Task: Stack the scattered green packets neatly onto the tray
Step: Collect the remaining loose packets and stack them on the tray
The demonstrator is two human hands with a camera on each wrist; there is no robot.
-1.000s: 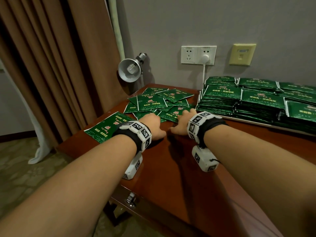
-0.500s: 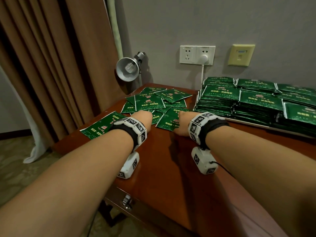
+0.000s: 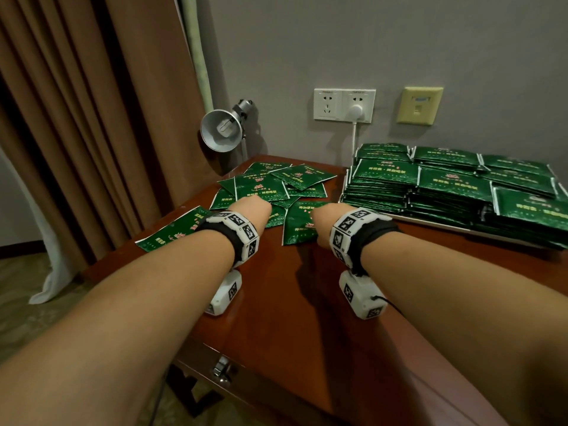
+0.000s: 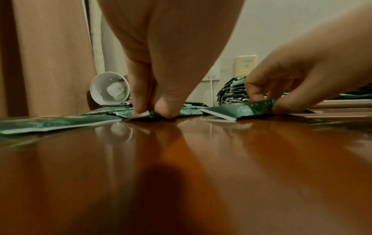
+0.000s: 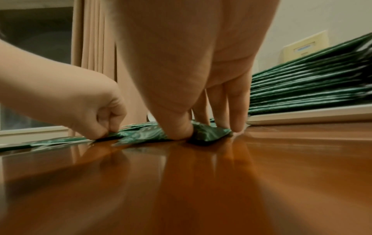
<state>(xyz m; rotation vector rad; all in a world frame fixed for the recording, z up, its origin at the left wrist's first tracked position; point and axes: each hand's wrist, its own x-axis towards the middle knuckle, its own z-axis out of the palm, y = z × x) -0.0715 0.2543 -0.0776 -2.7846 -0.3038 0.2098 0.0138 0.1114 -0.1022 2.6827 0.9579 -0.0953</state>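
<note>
Several green packets (image 3: 270, 184) lie scattered at the back left of the wooden table. One single packet (image 3: 172, 232) lies apart near the left edge. On the right stands a white tray (image 3: 436, 222) stacked with rows of the same packets. My left hand (image 4: 154, 113) pinches the near edge of a packet (image 4: 118, 113) between thumb and fingers, low on the table. Beside it, my right hand (image 5: 193, 132) grips another packet (image 5: 209, 133), thumb in front and fingers behind, lifting its near edge slightly. In the head view both hands' fingertips are hidden behind the wrists.
A silver clamp lamp (image 3: 221, 130) points at the pile from the back left corner. Brown curtains (image 3: 92, 118) hang to the left. A wall socket with a white plug (image 3: 355, 110) sits behind the tray. The glossy table (image 3: 292, 318) ends at a near edge with a drawer latch (image 3: 222, 370).
Both hands have moved forward from the pile's near edge onto the packets. Each now pinches a packet, and the right one's packet has slid nearer.
</note>
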